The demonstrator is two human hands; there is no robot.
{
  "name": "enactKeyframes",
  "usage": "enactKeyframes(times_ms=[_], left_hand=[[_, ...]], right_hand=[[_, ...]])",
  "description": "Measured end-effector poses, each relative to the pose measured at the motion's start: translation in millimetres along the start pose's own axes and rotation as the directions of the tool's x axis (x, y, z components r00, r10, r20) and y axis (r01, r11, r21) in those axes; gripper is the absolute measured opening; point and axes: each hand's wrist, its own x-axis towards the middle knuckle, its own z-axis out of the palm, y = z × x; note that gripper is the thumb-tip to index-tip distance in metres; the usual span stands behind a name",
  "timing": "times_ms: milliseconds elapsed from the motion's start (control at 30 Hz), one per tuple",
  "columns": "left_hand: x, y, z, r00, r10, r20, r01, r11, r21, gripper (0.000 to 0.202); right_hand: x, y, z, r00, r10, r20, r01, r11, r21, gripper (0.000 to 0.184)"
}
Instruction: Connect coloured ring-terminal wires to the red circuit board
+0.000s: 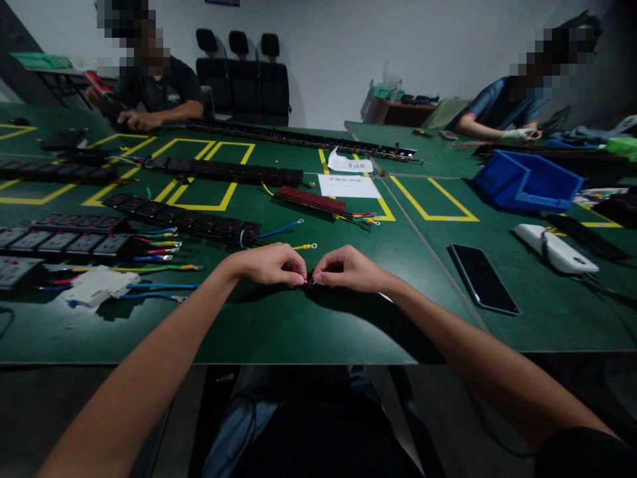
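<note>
My left hand [273,263] is closed in a pinch on a small red part [305,281], just above the green tabletop. Thumb and fingers of my right hand [351,269] pinch a small dark round part [312,283] right beside it. The two pieces are too small to name, and I cannot tell whether they touch. Behind my left hand lies a black strip of sockets [184,216] with a blue wire [281,229] ending in a ring terminal. A yellow wire [304,247] with a ring terminal pokes out past my left fingers.
Several socket strips [74,242] and a white block [99,285] with wires lie left. A dark red strip [311,199] and paper sheet [349,186] lie ahead. Right are a phone [482,277], white device [555,249] and blue bin [527,182]. Two people work across the table.
</note>
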Motion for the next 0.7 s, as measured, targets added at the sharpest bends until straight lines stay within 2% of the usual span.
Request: enactKeyframes(times_ms=[133, 300, 533, 700], left_hand=[[0.5, -1.1, 0.1, 1.0, 0.009, -0.001, -0.009, 1.0, 0.0, 0.02], [0.0, -1.3, 0.8, 1.0, 0.006, -0.005, -0.006, 1.0, -0.012, 0.021], [-0.8, -0.3, 0.8, 1.0, 0.012, -0.018, -0.012, 1.0, 0.002, 0.02], [-0.4, -1.4, 0.4, 1.0, 0.003, -0.008, -0.003, 1.0, 0.017, 0.021]], right_hand=[[0.2, 1.2, 2.5, 1.0, -0.014, 0.001, 0.014, 0.999, -0.039, 0.031], [0.1, 2.0, 2.8, 1.0, -0.005, -0.009, 0.005, 1.0, 0.001, 0.031], [0.5, 1.1, 4.2, 0.999, -0.039, -0.02, 0.037, 0.995, -0.088, 0.03], [0.3, -0.2, 4.3, 1.0, 0.016, -0.013, -0.016, 1.0, -0.025, 0.033]])
